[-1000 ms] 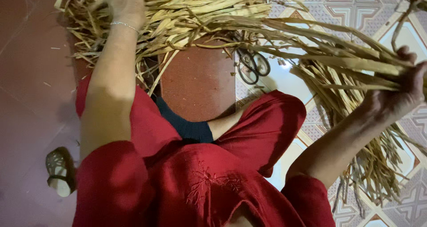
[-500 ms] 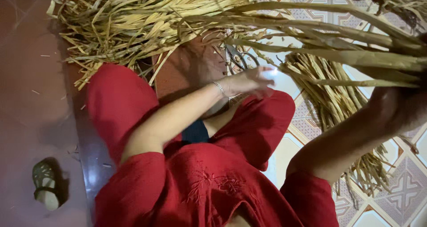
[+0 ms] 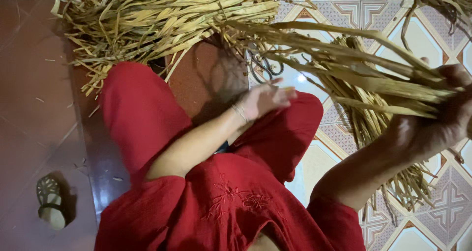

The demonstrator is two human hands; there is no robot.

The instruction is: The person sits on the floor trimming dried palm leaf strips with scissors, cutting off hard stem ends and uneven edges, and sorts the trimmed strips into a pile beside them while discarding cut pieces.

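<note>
Step in hand, as judged: sorting dried strips. Right hand [image 3: 437,118] clenched on bundle of dried leaf strips [image 3: 344,59], held above patterned floor tiles [image 3: 359,5]. Left hand [image 3: 263,99] loose, fingers spread, empty, over red trousers [image 3: 142,113]. Pile of strips [image 3: 162,19]: flat, fibrous, brittle, straw-yellow. Scissors [image 3: 263,69] on floor beside.

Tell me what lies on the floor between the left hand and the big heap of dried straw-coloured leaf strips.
In the head view, dark metal scissors lie there, between the left hand and the heap of dried strips.
</note>
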